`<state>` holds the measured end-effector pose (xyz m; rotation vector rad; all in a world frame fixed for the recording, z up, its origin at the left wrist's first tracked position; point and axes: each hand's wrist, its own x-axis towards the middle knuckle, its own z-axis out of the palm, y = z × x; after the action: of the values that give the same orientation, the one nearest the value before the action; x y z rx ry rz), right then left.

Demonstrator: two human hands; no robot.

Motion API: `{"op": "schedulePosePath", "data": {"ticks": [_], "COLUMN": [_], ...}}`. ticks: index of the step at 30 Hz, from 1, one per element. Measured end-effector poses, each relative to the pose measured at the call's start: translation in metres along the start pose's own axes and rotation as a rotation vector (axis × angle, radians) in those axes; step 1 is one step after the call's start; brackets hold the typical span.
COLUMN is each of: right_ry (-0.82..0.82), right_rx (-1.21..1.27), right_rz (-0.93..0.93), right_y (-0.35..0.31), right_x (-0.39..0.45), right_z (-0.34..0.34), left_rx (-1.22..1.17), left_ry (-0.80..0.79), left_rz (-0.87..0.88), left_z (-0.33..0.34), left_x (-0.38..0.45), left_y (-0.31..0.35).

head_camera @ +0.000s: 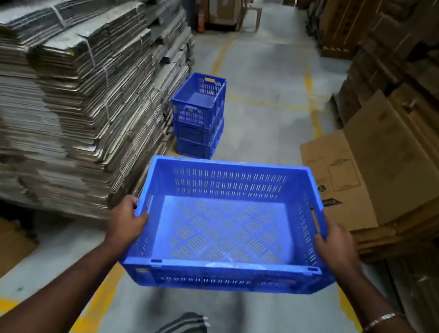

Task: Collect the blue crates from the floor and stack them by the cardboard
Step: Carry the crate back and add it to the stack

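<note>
Beside the tall bundled stack of flattened grey-brown cardboard (63, 95), a pile of three slotted blue plastic crates (198, 116) is already built, while a fourth empty blue crate (230, 223) is carried above the floor, gripped at its side rims by left hand (126, 219) and right hand (338, 244), stacking judged pending.

Dim overall, brighter down the far aisle; motion blur smears the edges, with wide-angle bending.
</note>
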<state>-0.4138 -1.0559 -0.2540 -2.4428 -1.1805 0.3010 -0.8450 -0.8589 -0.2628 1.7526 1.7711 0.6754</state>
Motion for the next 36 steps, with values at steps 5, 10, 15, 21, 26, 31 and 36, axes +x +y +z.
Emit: {"op": "schedulePosePath", "data": {"ticks": [5, 10, 15, 21, 26, 31, 36], "right_ry": [-0.018, -0.052, -0.049, -0.069, -0.105, -0.143, -0.167], "right_rx": [-0.005, -0.012, 0.032, 0.075, 0.058, 0.095, 0.019], "right_rz": [0.025, 0.03, 0.057, 0.052, 0.005, -0.091, -0.184], "right_y": [-0.012, -0.036, -0.066, -0.089, -0.093, -0.125, -0.181], "right_x": [0.131, 0.265, 0.392, 0.535, 0.688, 0.844, 0.983], "right_z": [0.017, 0.028, 0.019, 0.023, 0.048, 0.061, 0.075], "left_rx": [-0.018, -0.04, -0.001, -0.002, -0.072, -0.138, -0.181], "left_ry": [-0.004, -0.013, -0.016, -0.017, -0.008, 0.092, 0.184], "left_rz": [-0.019, -0.004, -0.006, -0.001, -0.048, -0.113, -0.223], "left_z": [0.051, 0.099, 0.127, 0.175, 0.23, 0.27, 0.287], "left_x": [0.109, 0.231, 0.346, 0.474, 0.579, 0.668, 0.75], "left_y": [0.045, 0.09, 0.154, 0.21, 0.237, 0.276, 0.295]}}
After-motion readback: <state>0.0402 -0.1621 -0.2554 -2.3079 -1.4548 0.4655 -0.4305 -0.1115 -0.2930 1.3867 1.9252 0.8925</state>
